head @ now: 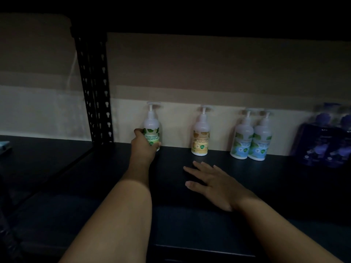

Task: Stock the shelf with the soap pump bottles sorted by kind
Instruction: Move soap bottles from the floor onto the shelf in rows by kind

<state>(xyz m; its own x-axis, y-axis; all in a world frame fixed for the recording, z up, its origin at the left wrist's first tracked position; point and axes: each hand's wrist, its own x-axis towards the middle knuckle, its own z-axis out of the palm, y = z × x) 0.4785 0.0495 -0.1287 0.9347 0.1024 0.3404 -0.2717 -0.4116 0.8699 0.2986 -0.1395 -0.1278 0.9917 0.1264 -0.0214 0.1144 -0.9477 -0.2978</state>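
Your dark shelf (pixel 275 186), contents along its far edge, left to right:

- One green-label pump bottle (pixel 152 128), upright, far left, just right of the perforated black upright post (pixel 95 95).
- One yellow-label pump bottle (pixel 201 135), upright, standing alone, well apart from the green.
- Two blue-label pump bottles (pixel 250 139), upright, side by side and touching.
- Two dark purple bottles (pixel 322 141), far right, side by side, blurred.

Your right hand (pixel 214 185) lies flat on the board near the yellow one.
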